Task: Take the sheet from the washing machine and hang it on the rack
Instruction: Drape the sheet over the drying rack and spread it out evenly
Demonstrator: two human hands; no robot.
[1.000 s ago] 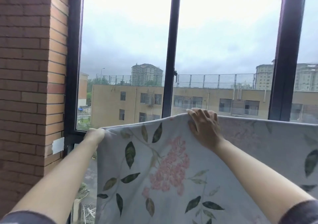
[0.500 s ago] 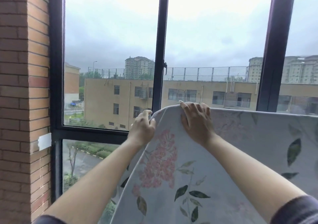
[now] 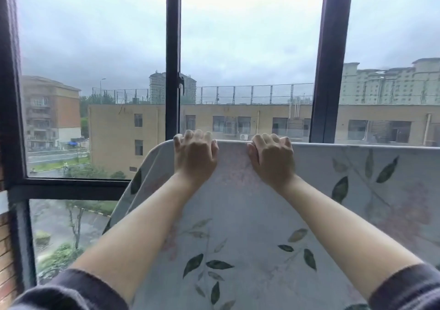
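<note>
A pale sheet [image 3: 250,214] printed with green leaves and faint pink flowers hangs draped in front of me, its top edge running level to the right. The rack under it is hidden by the cloth. My left hand [image 3: 194,153] grips the top edge near the sheet's left end, fingers curled over it. My right hand [image 3: 271,156] grips the same edge a short way to the right, fingers hooked over the top as well.
A dark-framed window [image 3: 173,54] stands right behind the sheet, with a second upright [image 3: 329,59] to the right. A brick wall [image 3: 6,245] borders the left side. Buildings and a street lie outside.
My left hand slid right along the top edge from the sheet's left corner to close beside my right hand. The left part of the sheet now droops and the view turned left.
</note>
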